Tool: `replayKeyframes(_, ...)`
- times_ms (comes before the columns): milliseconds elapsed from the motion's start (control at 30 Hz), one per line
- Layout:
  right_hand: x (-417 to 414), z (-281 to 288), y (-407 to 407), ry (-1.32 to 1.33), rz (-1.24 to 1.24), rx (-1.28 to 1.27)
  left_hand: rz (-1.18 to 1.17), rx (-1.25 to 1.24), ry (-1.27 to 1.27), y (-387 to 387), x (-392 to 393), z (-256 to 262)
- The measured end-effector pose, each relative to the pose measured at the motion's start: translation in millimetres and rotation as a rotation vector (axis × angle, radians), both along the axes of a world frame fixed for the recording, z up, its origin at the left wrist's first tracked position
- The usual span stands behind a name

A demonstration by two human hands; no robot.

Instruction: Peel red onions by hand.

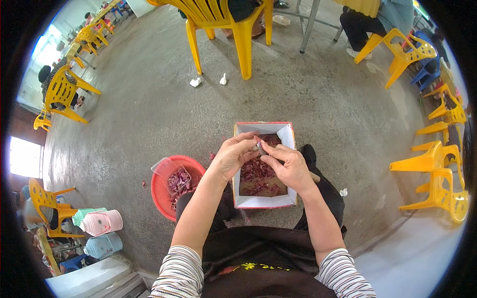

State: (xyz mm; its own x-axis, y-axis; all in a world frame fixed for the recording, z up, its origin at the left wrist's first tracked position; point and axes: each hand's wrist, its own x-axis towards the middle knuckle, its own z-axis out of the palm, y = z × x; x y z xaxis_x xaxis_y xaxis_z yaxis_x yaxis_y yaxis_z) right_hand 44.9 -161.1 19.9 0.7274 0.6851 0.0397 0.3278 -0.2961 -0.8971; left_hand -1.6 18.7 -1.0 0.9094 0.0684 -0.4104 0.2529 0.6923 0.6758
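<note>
Above a cardboard box on the floor, my two hands meet around a small bulb or clove with reddish skin. My left hand pinches it between thumb and fingers. In my right hand is a small knife, its short blade against the bulb; a pale handle end shows behind the palm. Purple-red peelings cover much of the box's bottom. To the left stands a red plastic basket, holding a clear plastic tub and several purple bulbs or cloves.
Yellow plastic chairs stand ahead, with more along the right. Thermos flasks are at the lower left. Crumpled white tissues lie on the concrete floor. Other people sit at tables around the room.
</note>
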Motion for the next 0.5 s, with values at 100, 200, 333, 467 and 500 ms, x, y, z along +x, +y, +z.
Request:
replayKeyframes(100,-4.0,0.7,4.0,-0.13,-0.081,-0.08,-0.024,-0.039,-0.004,5.3,-0.5,-3.2)
replayKeyframes(200,8.3,-13.0,-0.2,0.178,-0.056,0.304,-0.097,-0.022,-0.066,7.1,0.3,5.8)
replayKeyframes(333,29.3,-13.4,-8.7,0.346,-0.328,0.275,-0.263,-0.006,-0.179,8.0,-4.9,16.5)
replayKeyframes(467,34.4,-26.3,-11.6,0.218,-0.366,0.153,-0.188,-0.037,-0.183,4.0,-6.3,22.8)
replayKeyframes(500,31.1,-22.6,-7.6,0.141,-0.307,0.055,-0.147,-0.044,-0.178,4.7,-6.2,20.4)
